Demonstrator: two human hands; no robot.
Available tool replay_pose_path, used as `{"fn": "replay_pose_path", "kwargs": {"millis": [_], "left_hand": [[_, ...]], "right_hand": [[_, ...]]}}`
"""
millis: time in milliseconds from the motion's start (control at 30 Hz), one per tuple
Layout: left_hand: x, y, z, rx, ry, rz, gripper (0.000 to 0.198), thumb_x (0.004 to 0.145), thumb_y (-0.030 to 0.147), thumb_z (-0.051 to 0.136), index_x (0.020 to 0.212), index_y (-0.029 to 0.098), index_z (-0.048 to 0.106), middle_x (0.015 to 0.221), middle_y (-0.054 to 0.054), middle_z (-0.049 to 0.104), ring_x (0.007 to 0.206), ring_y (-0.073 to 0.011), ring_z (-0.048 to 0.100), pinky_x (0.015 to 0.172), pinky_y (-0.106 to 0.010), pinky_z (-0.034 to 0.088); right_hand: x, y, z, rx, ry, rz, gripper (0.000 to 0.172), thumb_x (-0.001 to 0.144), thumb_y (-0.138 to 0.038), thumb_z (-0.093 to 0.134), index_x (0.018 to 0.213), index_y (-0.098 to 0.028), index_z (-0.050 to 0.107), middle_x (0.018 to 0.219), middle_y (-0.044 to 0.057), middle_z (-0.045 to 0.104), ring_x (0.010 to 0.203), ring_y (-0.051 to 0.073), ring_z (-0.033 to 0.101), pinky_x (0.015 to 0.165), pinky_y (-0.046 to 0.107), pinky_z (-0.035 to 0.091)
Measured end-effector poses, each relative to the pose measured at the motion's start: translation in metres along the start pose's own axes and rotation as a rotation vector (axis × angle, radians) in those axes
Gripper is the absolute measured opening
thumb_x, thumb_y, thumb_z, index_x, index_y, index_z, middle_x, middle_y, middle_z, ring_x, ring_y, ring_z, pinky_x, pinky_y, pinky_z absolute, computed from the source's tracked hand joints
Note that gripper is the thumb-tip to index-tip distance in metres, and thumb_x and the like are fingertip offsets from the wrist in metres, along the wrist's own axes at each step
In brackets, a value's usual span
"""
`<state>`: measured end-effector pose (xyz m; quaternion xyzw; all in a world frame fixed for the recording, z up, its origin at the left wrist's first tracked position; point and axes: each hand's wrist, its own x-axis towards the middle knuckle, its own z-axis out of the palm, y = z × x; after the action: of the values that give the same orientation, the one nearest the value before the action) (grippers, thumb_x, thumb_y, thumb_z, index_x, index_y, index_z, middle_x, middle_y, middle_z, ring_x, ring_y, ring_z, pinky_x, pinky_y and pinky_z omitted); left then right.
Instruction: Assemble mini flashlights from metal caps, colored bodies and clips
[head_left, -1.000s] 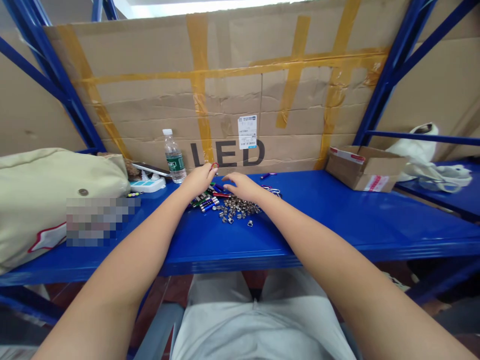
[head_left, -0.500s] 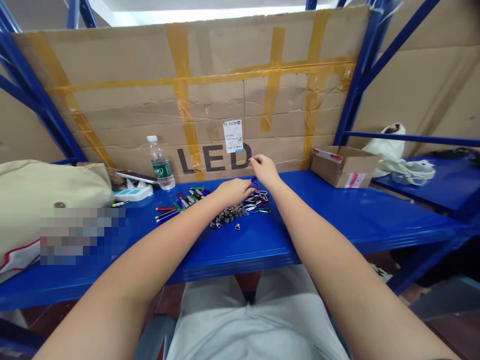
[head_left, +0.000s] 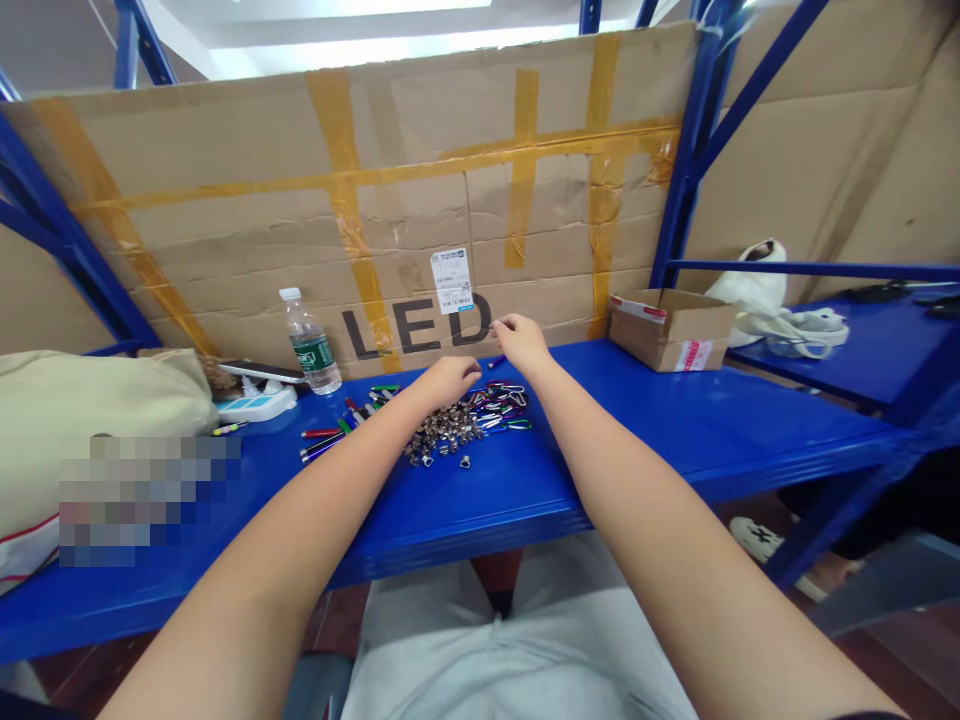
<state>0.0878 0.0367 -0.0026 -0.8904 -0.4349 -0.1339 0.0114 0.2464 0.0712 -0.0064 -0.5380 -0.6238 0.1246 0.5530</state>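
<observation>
My left hand [head_left: 448, 381] hovers closed over a heap of small silver metal parts [head_left: 442, 440] on the blue shelf [head_left: 637, 430]; what its curled fingers hold is hidden. My right hand [head_left: 521, 341] is raised a little behind a cluster of coloured carabiner clips [head_left: 504, 405], with its fingertips pinched together on something too small to name. A small purple piece [head_left: 496, 361] lies just left of that hand. Several coloured pen-like tubes [head_left: 341, 428] lie scattered left of the silver heap.
A taped cardboard sheet marked LED [head_left: 420, 220] stands behind the shelf. A water bottle [head_left: 309, 342], a phone [head_left: 259, 371] and a power strip [head_left: 259, 405] sit at back left, beside a beige bag [head_left: 82, 420]. An open cardboard box [head_left: 670, 326] sits right; a white bag [head_left: 772, 305] lies beyond.
My left hand moved right from the pen-like tubes to above the silver heap. My right hand rose from the heap towards the cardboard and pinched shut. The view has shifted right.
</observation>
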Motion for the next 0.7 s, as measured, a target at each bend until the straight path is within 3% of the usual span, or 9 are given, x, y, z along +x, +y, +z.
{"fn": "replay_pose_path", "kwargs": {"millis": [133,233,300,533,700], "left_hand": [[-0.006,0.004,-0.013,-0.008,-0.129,0.039,0.025,0.083,0.035,0.055,0.085,0.015,0.068,0.082,-0.005,0.071,0.075,-0.0183,0.062,0.066,-0.026,0.043],[-0.018,0.011,-0.018,-0.037,-0.284,0.065,0.023,0.076,0.038,0.063,0.083,0.018,0.069,0.081,-0.002,0.071,0.071,-0.0159,0.062,0.061,-0.024,0.041],[-0.025,0.015,-0.018,-0.018,-0.322,0.059,0.019,0.075,0.034,0.064,0.083,0.019,0.070,0.079,-0.001,0.071,0.068,-0.0148,0.061,0.060,-0.023,0.041],[-0.025,0.018,-0.016,0.005,-0.275,0.032,0.017,0.073,0.025,0.062,0.086,0.018,0.071,0.085,-0.002,0.073,0.074,-0.0153,0.063,0.064,-0.023,0.043],[-0.042,0.009,-0.042,0.015,-0.136,-0.053,0.021,0.073,0.022,0.059,0.089,0.017,0.071,0.084,-0.002,0.072,0.072,-0.0146,0.062,0.067,-0.023,0.044]], "right_hand": [[0.001,0.000,-0.003,-0.023,-0.005,0.023,0.021,0.084,-0.025,0.047,0.083,-0.017,0.067,0.092,0.006,0.071,0.091,0.018,0.063,0.081,0.028,0.046],[-0.002,-0.005,-0.006,-0.073,-0.044,0.003,0.021,0.084,-0.025,0.049,0.084,-0.016,0.068,0.092,0.006,0.071,0.090,0.018,0.063,0.081,0.027,0.045],[-0.004,-0.008,-0.008,-0.099,-0.072,0.000,0.021,0.084,-0.026,0.049,0.084,-0.016,0.068,0.088,0.006,0.071,0.086,0.018,0.063,0.078,0.027,0.045],[-0.005,-0.008,-0.007,-0.204,-0.138,-0.016,0.024,0.085,-0.027,0.048,0.087,-0.016,0.069,0.087,0.007,0.072,0.081,0.017,0.064,0.072,0.025,0.045],[-0.003,0.000,-0.004,-0.310,-0.177,-0.038,0.025,0.087,-0.027,0.046,0.091,-0.017,0.069,0.096,0.008,0.071,0.091,0.019,0.063,0.078,0.026,0.045]]}}
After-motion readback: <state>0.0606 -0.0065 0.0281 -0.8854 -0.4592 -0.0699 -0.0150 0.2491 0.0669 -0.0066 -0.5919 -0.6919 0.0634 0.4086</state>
